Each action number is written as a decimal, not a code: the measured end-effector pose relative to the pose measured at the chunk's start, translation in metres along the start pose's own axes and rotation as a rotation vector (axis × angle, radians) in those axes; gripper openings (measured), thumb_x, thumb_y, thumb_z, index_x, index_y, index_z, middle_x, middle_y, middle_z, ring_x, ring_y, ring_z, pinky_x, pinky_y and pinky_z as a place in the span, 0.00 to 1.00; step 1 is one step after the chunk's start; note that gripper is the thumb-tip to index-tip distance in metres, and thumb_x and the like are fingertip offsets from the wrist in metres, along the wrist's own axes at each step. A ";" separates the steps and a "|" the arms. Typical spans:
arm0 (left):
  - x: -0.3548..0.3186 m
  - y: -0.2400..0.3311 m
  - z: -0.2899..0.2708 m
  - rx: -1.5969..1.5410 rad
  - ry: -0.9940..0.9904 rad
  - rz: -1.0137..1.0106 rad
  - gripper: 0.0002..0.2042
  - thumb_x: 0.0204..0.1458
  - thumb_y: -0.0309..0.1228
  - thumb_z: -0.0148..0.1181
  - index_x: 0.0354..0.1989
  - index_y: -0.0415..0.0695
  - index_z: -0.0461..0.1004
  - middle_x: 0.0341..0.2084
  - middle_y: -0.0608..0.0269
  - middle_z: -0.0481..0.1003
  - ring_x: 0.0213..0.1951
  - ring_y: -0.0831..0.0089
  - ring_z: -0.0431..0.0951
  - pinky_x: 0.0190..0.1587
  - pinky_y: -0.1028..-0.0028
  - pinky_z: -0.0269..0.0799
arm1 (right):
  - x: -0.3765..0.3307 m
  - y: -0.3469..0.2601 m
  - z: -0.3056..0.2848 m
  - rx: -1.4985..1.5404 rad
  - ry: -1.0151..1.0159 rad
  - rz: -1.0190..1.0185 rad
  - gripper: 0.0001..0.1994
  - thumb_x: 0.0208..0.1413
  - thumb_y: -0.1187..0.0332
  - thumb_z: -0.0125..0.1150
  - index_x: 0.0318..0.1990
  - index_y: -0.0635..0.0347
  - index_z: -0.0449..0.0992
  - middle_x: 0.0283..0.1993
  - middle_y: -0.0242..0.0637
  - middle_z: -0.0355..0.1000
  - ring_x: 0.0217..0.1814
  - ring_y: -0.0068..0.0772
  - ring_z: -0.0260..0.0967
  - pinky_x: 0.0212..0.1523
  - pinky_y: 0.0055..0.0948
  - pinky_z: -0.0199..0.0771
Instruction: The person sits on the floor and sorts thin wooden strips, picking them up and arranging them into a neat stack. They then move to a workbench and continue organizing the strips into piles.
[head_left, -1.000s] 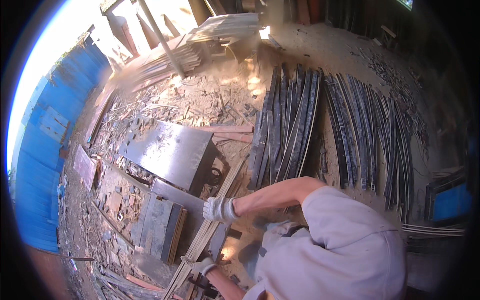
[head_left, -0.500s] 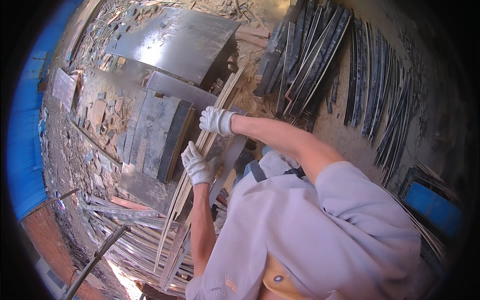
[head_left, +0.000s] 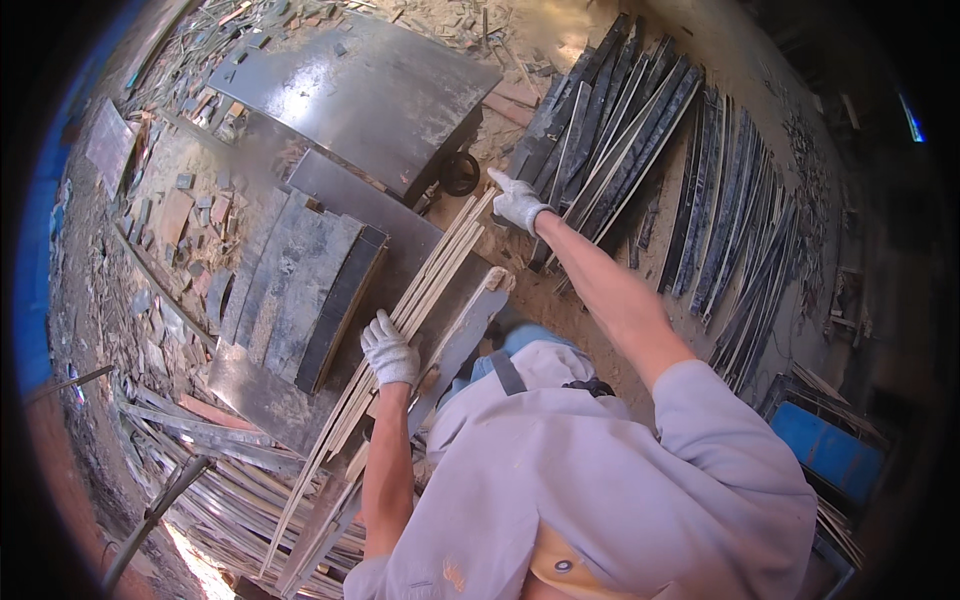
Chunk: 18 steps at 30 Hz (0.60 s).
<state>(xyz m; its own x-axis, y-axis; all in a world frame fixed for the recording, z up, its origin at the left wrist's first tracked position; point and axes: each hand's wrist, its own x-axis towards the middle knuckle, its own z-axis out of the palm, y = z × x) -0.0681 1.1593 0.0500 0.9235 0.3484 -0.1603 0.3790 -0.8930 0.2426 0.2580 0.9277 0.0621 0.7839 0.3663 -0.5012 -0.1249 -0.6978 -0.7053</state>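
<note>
A bundle of long, thin wooden strips point(head_left: 436, 262) lies slantwise over the metal table point(head_left: 330, 180), its near end running down past the table's edge. My left hand point(head_left: 390, 352), in a pale knit glove, is closed over the bundle near its middle, fingers across the strips. At the far end of the strips is my right hand point(head_left: 522, 205), gloved too. Its fingers are stretched toward the strip ends; whether they touch is hard to make out. To the left of the bundle sits a stack of dark-faced boards point(head_left: 300, 285).
A larger metal sheet surface point(head_left: 350, 90) stands beyond, with a black handwheel point(head_left: 460, 174) at its corner. Dark-edged strips point(head_left: 620, 130) lie in piles on the ground to the right. Wood scraps point(head_left: 175, 220) litter the left. A blue box point(head_left: 825, 450) stands at lower right.
My right hand has left the middle of the strips and moved outward to their far end. My left hand stays on the bundle. The view has shifted slightly.
</note>
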 end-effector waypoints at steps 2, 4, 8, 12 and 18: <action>0.005 0.008 -0.004 -0.003 -0.024 -0.031 0.53 0.41 0.48 0.79 0.72 0.33 0.55 0.56 0.44 0.69 0.59 0.43 0.68 0.70 0.46 0.57 | 0.016 0.024 0.015 0.030 -0.037 -0.027 0.35 0.54 0.76 0.55 0.74 0.54 0.68 0.51 0.48 0.80 0.45 0.37 0.79 0.49 0.31 0.78; 0.004 0.008 -0.003 0.015 -0.012 -0.077 0.57 0.40 0.51 0.79 0.73 0.33 0.53 0.57 0.44 0.69 0.60 0.43 0.68 0.70 0.44 0.56 | 0.023 0.032 0.032 0.016 -0.116 -0.095 0.35 0.54 0.77 0.54 0.74 0.52 0.69 0.45 0.46 0.81 0.38 0.31 0.79 0.43 0.30 0.78; -0.005 0.000 -0.002 0.095 -0.020 -0.136 0.57 0.40 0.53 0.79 0.73 0.33 0.53 0.57 0.43 0.68 0.61 0.43 0.67 0.71 0.44 0.55 | 0.016 0.012 0.028 0.060 -0.291 -0.056 0.34 0.57 0.77 0.53 0.74 0.53 0.67 0.47 0.43 0.81 0.40 0.29 0.76 0.43 0.30 0.76; -0.001 0.011 -0.002 0.083 0.001 -0.145 0.58 0.40 0.54 0.78 0.74 0.33 0.52 0.57 0.43 0.68 0.61 0.42 0.67 0.72 0.44 0.54 | 0.021 0.028 0.024 0.081 -0.380 -0.114 0.32 0.60 0.75 0.53 0.75 0.52 0.66 0.39 0.40 0.82 0.33 0.27 0.74 0.37 0.31 0.75; -0.012 0.003 -0.002 0.090 -0.017 -0.189 0.57 0.41 0.55 0.78 0.74 0.34 0.54 0.56 0.43 0.68 0.60 0.43 0.67 0.71 0.46 0.56 | 0.000 -0.018 0.024 -0.055 -0.532 -0.096 0.36 0.56 0.78 0.52 0.75 0.53 0.66 0.55 0.42 0.82 0.46 0.33 0.78 0.49 0.32 0.77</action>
<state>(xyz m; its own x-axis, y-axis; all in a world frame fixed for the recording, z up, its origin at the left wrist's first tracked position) -0.0776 1.1529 0.0549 0.8350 0.5082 -0.2110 0.5382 -0.8341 0.1207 0.2457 0.9547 0.0627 0.3722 0.6809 -0.6307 -0.0253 -0.6718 -0.7403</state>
